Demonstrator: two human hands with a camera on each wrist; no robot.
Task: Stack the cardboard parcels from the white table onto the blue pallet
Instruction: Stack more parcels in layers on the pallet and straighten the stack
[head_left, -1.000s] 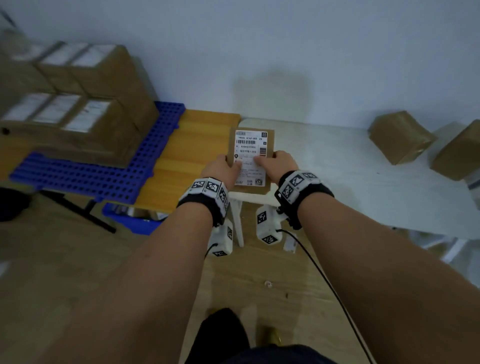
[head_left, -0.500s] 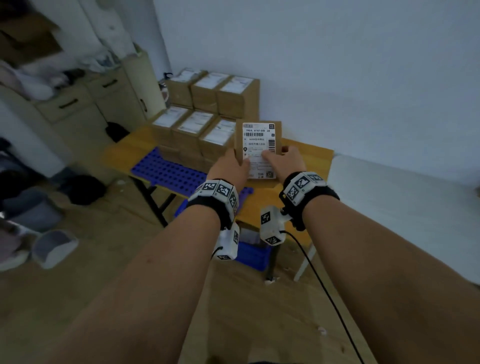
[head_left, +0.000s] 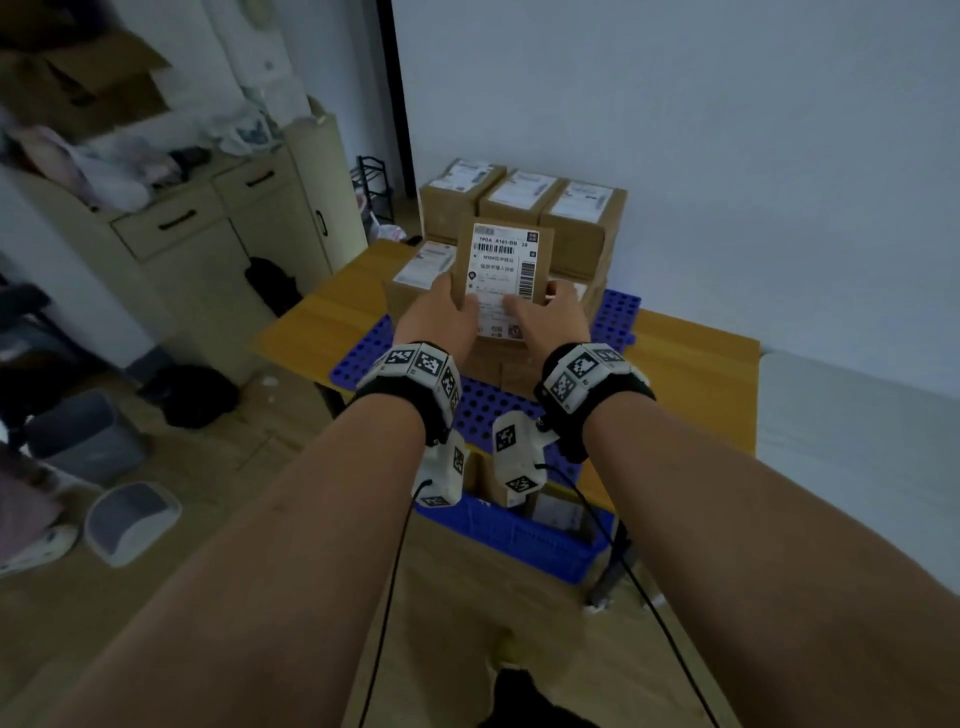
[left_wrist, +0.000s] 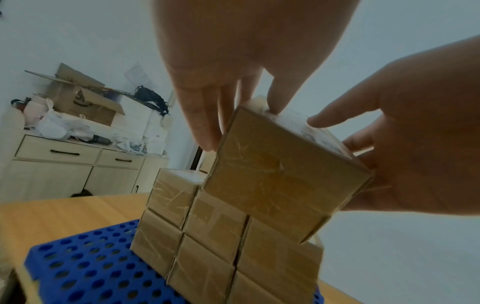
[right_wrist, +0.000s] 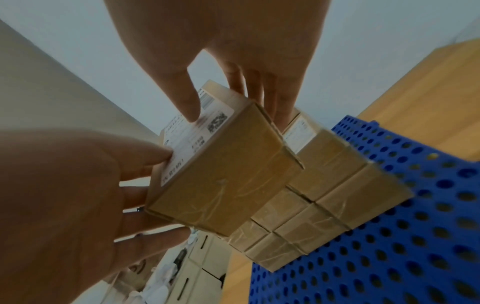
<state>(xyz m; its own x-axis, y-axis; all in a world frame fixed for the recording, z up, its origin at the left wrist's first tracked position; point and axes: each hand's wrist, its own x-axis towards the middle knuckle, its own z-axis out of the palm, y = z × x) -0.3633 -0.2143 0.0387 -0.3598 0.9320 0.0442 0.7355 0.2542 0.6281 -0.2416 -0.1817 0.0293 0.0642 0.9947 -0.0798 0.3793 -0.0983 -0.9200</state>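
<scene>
Both hands carry one cardboard parcel (head_left: 503, 280) in the air above the stack of parcels (head_left: 524, 208) on the blue pallet (head_left: 618, 312). The left hand (head_left: 441, 317) grips the parcel's left side, thumb on the white label and fingers curled round the side; the right hand (head_left: 550, 317) does the same on the right, thumb on the label. In the wrist views the parcel hangs tilted over the near row of the stack, clear of the boxes beneath, with its taped end toward the cameras.

The step in hand looks like the carry-and-place: the parcel has reached the pallet but is not yet set down. The stack stands higher at the far side, next to the wall, and lower at the near side, so the open place seems to be on the near row. The next move calls for levelling the parcel, lining its edges with the boxes below, lowering it flat, then letting go. The white table (head_left: 857, 415) lies to the right.
</scene>
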